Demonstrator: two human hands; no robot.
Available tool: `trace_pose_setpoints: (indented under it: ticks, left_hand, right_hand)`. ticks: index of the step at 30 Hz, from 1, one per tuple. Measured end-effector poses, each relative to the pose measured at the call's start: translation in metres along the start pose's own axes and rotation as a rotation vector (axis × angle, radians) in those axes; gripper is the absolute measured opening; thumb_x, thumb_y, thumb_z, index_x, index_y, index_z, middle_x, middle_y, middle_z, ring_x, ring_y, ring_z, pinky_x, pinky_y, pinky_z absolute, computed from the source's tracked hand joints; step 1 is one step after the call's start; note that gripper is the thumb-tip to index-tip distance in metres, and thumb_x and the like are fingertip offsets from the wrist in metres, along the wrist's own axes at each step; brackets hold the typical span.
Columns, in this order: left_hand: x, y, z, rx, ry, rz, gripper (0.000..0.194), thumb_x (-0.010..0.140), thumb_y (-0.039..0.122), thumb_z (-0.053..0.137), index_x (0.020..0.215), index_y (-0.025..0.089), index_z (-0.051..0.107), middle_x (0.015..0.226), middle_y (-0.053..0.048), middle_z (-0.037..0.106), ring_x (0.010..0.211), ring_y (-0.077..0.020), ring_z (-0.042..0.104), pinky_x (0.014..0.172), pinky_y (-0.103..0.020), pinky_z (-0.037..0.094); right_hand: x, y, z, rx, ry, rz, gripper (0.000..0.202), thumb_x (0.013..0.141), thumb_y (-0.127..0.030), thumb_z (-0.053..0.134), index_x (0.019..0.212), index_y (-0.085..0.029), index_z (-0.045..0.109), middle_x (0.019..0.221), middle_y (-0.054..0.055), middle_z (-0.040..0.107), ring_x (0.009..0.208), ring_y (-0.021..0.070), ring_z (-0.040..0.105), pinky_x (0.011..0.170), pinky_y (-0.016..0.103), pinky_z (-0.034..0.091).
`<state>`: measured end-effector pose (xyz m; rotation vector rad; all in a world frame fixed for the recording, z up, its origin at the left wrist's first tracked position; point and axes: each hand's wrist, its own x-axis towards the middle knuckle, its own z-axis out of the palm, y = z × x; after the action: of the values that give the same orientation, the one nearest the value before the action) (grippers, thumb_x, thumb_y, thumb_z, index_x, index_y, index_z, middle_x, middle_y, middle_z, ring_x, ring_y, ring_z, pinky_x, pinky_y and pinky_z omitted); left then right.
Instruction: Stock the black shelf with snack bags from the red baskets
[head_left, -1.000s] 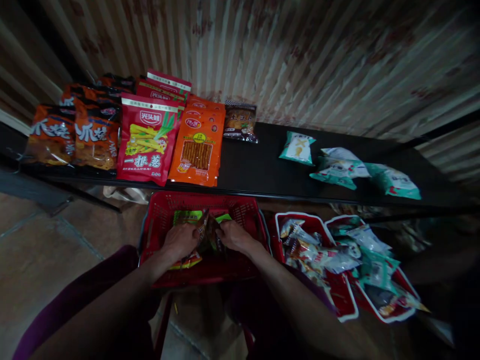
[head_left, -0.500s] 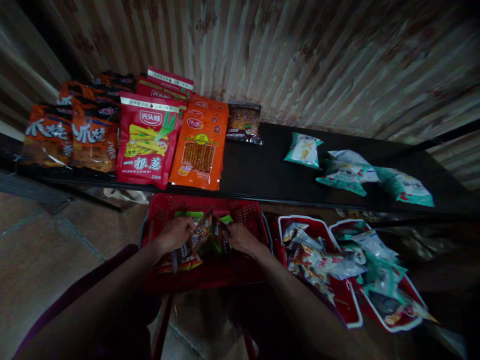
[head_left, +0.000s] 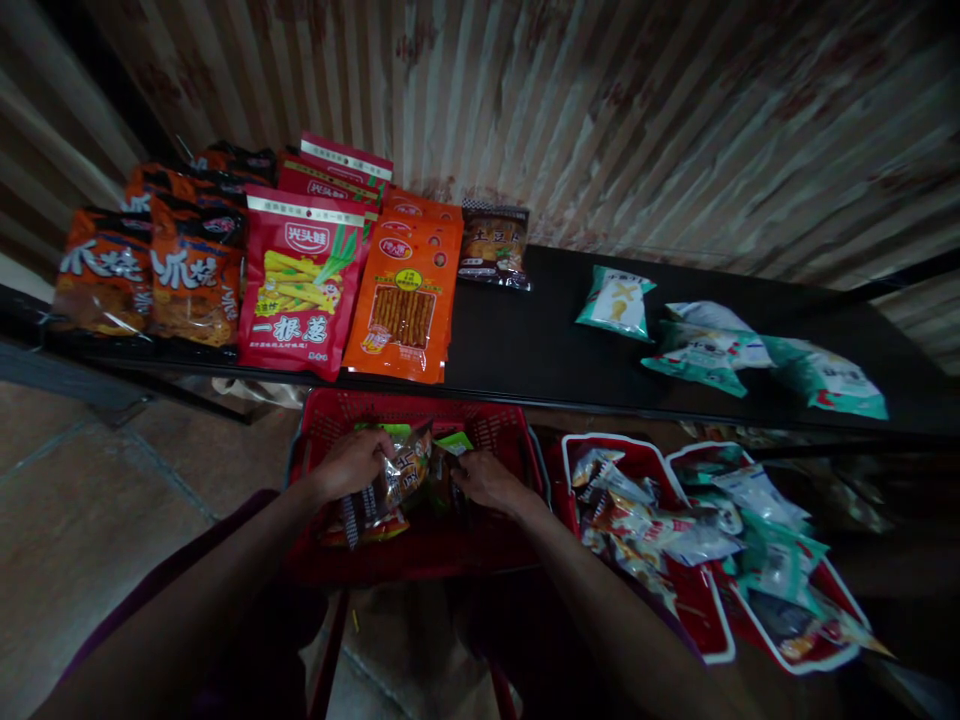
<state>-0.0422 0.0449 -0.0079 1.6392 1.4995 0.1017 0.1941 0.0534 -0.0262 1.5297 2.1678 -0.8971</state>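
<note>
At the lower centre of the frame, the person's left hand (head_left: pixel 356 462) is clamping its fingers on a shiny brown plastic snack bag with a checkered edge (head_left: pixel 405 472), which is tilting over the inside of a red plastic basket with perforated walls (head_left: pixel 450 548). Just beside it, the right hand (head_left: pixel 486 480) is pinching the edge of a dark brown plastic packet (head_left: pixel 444 480), its fingertips partly hiding in the gloom. Behind the hands, a bright green packet (head_left: pixel 454 441) is showing, and beneath the brown bag a red-and-yellow packet (head_left: pixel 386 527) is lying. Across the middle of the frame, a long black tabletop (head_left: pixel 540 335) is carrying orange-and-black glossy bags (head_left: pixel 196 275) at the left, then a red flat pouch with a white top band (head_left: pixel 300 290), then orange flat pouches (head_left: pixel 405 290), and a small brown pouch with a checkered top (head_left: pixel 495 243) beside them. Right of centre, white-and-teal pillow-shaped bags (head_left: pixel 617 302) are lying on the same surface. At the lower right, two white-rimmed red baskets (head_left: pixel 615 438) are holding mixed packets, and a striped, pleated curtain (head_left: pixel 487 100) is hanging along the top.
</note>
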Motion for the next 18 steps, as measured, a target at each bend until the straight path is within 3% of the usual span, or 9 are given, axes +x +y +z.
trace_pose_setpoints:
  ticks: [4, 6, 9, 11, 15, 18]
  left_hand:
    - [-0.001, 0.002, -0.003, -0.011, -0.028, 0.024, 0.025, 0.074, 0.009, 0.042, 0.080, 0.021, 0.063, 0.086, -0.002, 0.067, 0.083, -0.0153, 0.061, 0.070, -0.022, 0.041]
    - [-0.001, 0.003, -0.003, 0.027, -0.050, 0.041, 0.024, 0.073, 0.010, 0.042, 0.079, 0.022, 0.063, 0.082, -0.001, 0.066, 0.080, -0.0149, 0.060, 0.067, -0.022, 0.039]
    - [-0.002, 0.006, -0.002, 0.102, -0.100, 0.091, 0.024, 0.072, 0.011, 0.044, 0.078, 0.023, 0.063, 0.077, 0.001, 0.065, 0.074, -0.0140, 0.059, 0.062, -0.022, 0.037]
    - [-0.002, 0.008, 0.000, 0.112, -0.143, 0.151, 0.023, 0.071, 0.011, 0.044, 0.077, 0.023, 0.063, 0.076, 0.002, 0.064, 0.073, -0.0131, 0.058, 0.062, -0.021, 0.037]
    - [-0.002, 0.015, -0.001, 0.105, -0.198, 0.216, 0.025, 0.072, 0.010, 0.042, 0.077, 0.023, 0.064, 0.074, 0.002, 0.064, 0.072, -0.0120, 0.057, 0.063, -0.020, 0.037]
    - [-0.002, 0.019, -0.002, 0.137, -0.215, 0.213, 0.026, 0.073, 0.011, 0.042, 0.077, 0.023, 0.064, 0.074, 0.002, 0.064, 0.072, -0.0123, 0.057, 0.062, -0.020, 0.037]
  right_hand:
    - [0.001, 0.004, -0.001, 0.190, 0.140, -0.054, 0.052, 0.082, -0.023, 0.052, 0.132, -0.017, 0.042, 0.122, 0.012, 0.058, 0.104, 0.0207, 0.059, 0.089, 0.030, 0.043]
    - [0.002, 0.006, -0.001, 0.300, 0.222, -0.150, 0.068, 0.077, -0.023, 0.059, 0.139, -0.022, 0.032, 0.135, 0.010, 0.047, 0.116, 0.0209, 0.051, 0.097, 0.035, 0.040]
    - [0.004, 0.005, 0.000, 0.348, 0.238, -0.340, 0.067, 0.073, -0.023, 0.065, 0.135, -0.024, 0.040, 0.137, 0.008, 0.046, 0.125, 0.0220, 0.042, 0.103, 0.038, 0.034]
    - [0.004, 0.004, 0.002, 0.363, 0.232, -0.415, 0.057, 0.073, -0.027, 0.067, 0.127, -0.024, 0.051, 0.129, 0.007, 0.054, 0.122, 0.0229, 0.045, 0.101, 0.038, 0.035]
    - [0.001, 0.001, 0.003, 0.434, 0.128, -0.422, 0.038, 0.077, -0.038, 0.063, 0.112, -0.025, 0.063, 0.107, 0.005, 0.068, 0.098, 0.0200, 0.061, 0.087, 0.031, 0.045]
    - [-0.004, -0.001, -0.001, 0.473, 0.021, -0.397, 0.034, 0.080, -0.041, 0.058, 0.110, -0.024, 0.065, 0.100, 0.003, 0.070, 0.089, 0.0178, 0.065, 0.080, 0.027, 0.046]
